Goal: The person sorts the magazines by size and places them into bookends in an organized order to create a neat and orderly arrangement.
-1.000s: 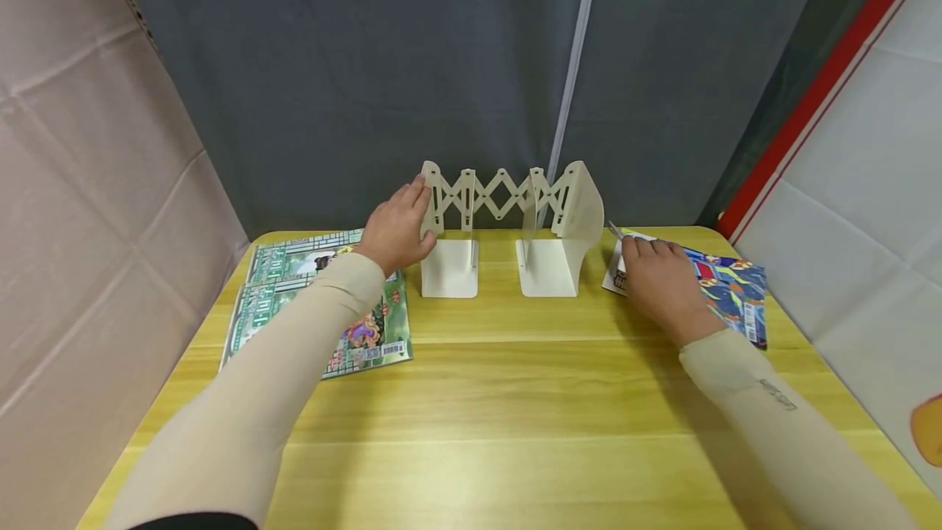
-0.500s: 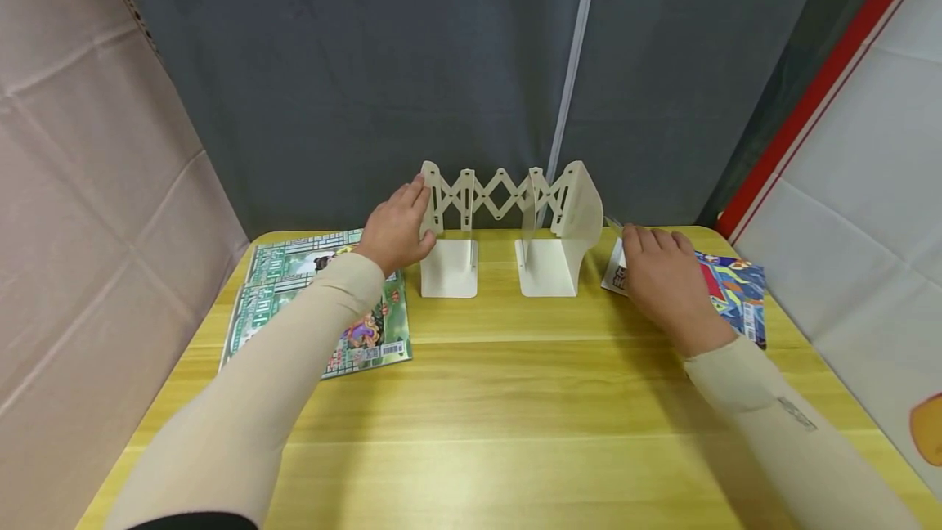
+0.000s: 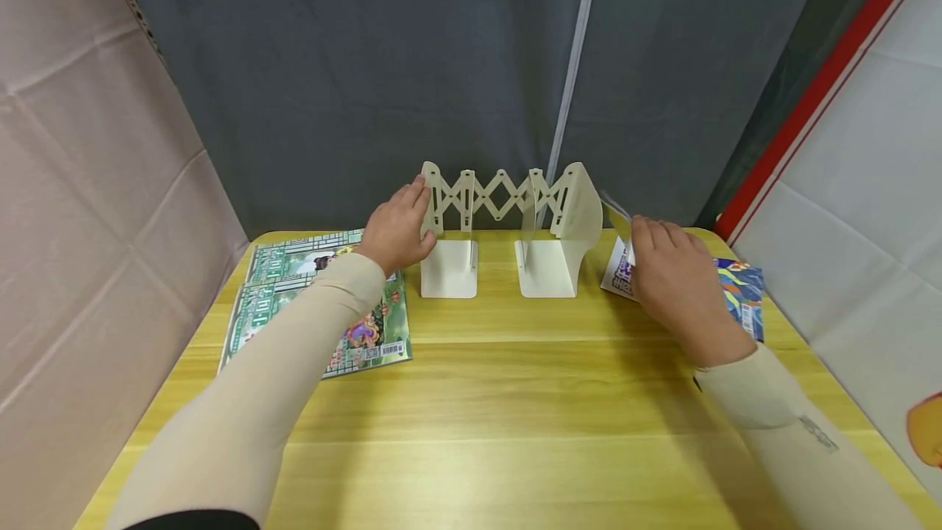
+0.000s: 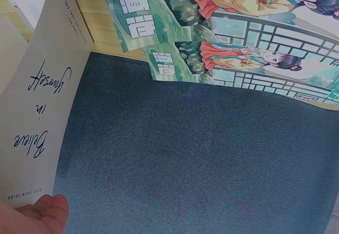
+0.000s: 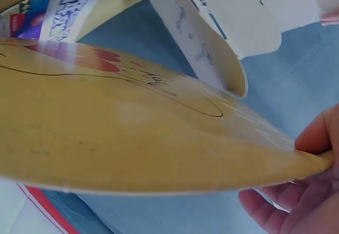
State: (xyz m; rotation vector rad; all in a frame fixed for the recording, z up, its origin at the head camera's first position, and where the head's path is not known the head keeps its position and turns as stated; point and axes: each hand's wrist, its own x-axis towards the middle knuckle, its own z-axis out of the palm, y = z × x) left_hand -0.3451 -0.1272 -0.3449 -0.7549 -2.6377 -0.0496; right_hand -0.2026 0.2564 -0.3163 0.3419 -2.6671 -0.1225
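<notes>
Smooth metal-looking bookend (image 3: 450,270) at the left hand (image 3: 398,226), glossy paper booklet (image 5: 127,128) (lightly speckled) in the right hand (image 3: 682,289), shiny wood-grain bench (image 3: 500,399) below both, matt cloth curtain (image 3: 353,72) beyond

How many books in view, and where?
4 visible: a green illustrated paper book, left, overlapping a second green illustrated book behind it; a thin yellow paper book in the right hand; a blue multicoloured paper book partly hidden by that hand. More may lie underneath.

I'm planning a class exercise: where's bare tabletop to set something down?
Bare: the front of the table, between the sleeves and before the bookend; also a narrow gap between the bookend's bases. Crowded: back left, with green magazines; back right, with the blue booklet and right grip.
</notes>
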